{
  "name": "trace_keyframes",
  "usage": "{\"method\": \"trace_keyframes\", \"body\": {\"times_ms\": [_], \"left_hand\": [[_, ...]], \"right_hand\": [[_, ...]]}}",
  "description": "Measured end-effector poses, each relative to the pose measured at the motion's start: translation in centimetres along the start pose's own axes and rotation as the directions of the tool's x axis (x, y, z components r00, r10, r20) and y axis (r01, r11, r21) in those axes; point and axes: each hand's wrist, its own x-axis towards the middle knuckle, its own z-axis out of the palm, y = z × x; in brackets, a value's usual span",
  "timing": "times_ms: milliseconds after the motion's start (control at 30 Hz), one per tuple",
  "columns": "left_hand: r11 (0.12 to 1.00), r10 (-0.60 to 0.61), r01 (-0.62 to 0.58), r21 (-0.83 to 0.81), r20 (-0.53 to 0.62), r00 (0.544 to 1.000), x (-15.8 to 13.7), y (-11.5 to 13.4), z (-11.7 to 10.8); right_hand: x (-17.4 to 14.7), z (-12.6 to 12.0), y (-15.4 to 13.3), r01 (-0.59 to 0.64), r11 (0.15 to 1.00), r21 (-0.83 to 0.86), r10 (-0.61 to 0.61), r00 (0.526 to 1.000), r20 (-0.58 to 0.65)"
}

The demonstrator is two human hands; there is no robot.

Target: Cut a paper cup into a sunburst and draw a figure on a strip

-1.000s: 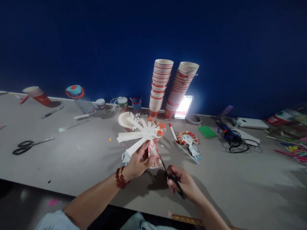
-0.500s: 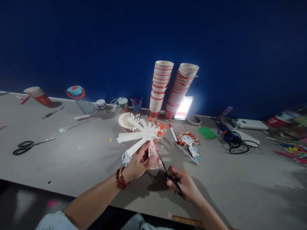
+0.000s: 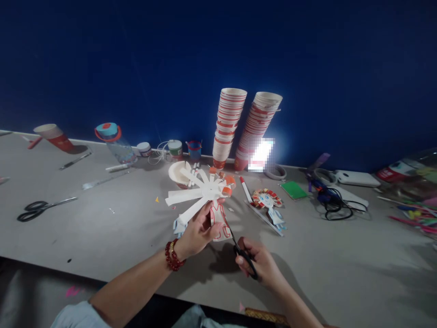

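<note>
My left hand (image 3: 200, 229) pinches a cut paper cup figure (image 3: 218, 218). White strips fan out from its round centre, several curled to show orange, and a body outlined in red hangs below. In my right hand (image 3: 255, 258) are black-handled scissors (image 3: 246, 260), their blades at the right edge of the red-outlined body. Whether the blades are fully closed I cannot tell. Behind my left hand a blue-drawn paper piece (image 3: 180, 226) is partly hidden. A finished-looking paper doll (image 3: 268, 202) with a red and yellow fringe lies to the right, beside a white pen with a red cap (image 3: 245, 189).
Two tall stacks of paper cups (image 3: 225, 132) stand against the blue wall, near a bright blurred screen (image 3: 261, 155). A second pair of scissors (image 3: 37, 209) lies left. A water bottle (image 3: 116, 143), a green card (image 3: 294, 190) and a black cable (image 3: 341, 205) are around.
The scissors and my right hand have shifted very slightly left along the body's edge. My left hand keeps its hold on the paper figure. The view has turned a little.
</note>
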Motion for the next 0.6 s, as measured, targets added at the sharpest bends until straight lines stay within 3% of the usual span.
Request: {"method": "trace_keyframes", "body": {"times_ms": [200, 600], "left_hand": [[0.999, 0.006, -0.002, -0.054, 0.059, 0.998, -0.02, -0.14, -0.02], [0.998, 0.054, -0.053, -0.023, 0.018, 0.998, 0.03, 0.09, -0.01]], "right_hand": [[-0.03, 0.03, -0.01, -0.014, 1.0, -0.022, 0.014, 1.0, -0.004], [0.01, 0.16, -0.02, 0.007, 0.996, -0.094, -0.009, 1.0, -0.021]]}}
